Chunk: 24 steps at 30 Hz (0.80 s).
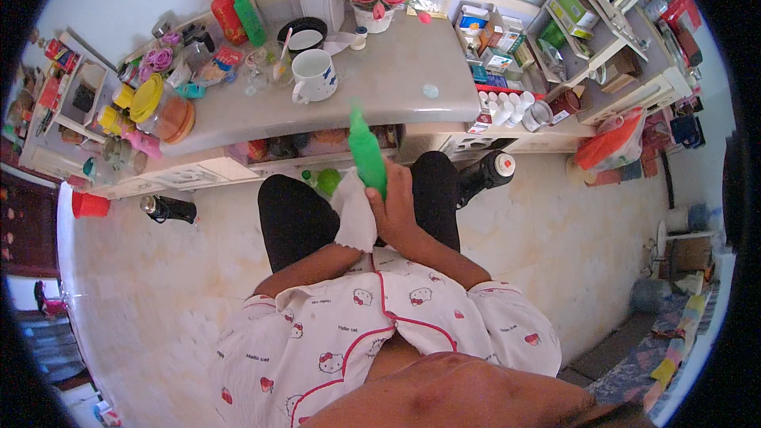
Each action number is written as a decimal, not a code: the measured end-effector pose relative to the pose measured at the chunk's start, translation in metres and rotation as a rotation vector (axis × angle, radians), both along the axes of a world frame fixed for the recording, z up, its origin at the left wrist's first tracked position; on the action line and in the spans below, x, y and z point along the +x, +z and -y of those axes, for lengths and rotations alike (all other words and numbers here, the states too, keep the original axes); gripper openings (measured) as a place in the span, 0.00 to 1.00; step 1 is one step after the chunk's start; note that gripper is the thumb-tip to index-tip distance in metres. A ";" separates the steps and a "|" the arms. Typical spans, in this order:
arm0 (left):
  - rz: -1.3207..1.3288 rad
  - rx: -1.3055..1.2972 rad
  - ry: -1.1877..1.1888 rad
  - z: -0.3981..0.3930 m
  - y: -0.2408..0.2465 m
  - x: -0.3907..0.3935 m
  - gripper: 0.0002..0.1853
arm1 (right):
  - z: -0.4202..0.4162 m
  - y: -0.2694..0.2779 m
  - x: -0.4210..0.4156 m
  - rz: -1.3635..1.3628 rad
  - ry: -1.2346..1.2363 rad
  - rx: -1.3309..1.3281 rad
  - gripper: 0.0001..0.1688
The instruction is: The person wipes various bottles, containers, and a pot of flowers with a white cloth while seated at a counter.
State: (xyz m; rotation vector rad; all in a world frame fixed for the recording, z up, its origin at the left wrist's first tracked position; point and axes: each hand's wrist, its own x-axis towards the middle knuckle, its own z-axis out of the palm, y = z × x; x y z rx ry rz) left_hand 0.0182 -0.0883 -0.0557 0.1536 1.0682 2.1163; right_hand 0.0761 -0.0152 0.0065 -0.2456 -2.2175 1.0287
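My right hand (395, 202) is wrapped around the lower part of a green bottle (367, 154) with a tapered neck. The bottle tilts slightly, and its tip is blurred by motion. A white cloth (355, 211) covers my left hand and rests against the bottle's left side. Only the left wrist and forearm (324, 267) show below the cloth; the fingers are hidden. Both hands are above my lap, between my knees in black trousers (437, 193). Just beyond the bottle tip, a white mug (314, 74) with blue marks stands on the cabinet top (392, 83).
Jars with yellow lids (148, 98), a red bottle (227, 15), another green bottle (248, 19) and a flower pot (373, 18) line the cabinet. Medicine boxes (499, 59) fill a compartment at right. Black thermos flasks (484, 175) (170, 209) stand on the floor either side.
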 end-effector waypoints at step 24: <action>-1.114 -0.487 -0.154 -0.003 0.072 -0.006 0.23 | -0.003 -0.009 -0.021 -0.470 0.425 -0.922 0.36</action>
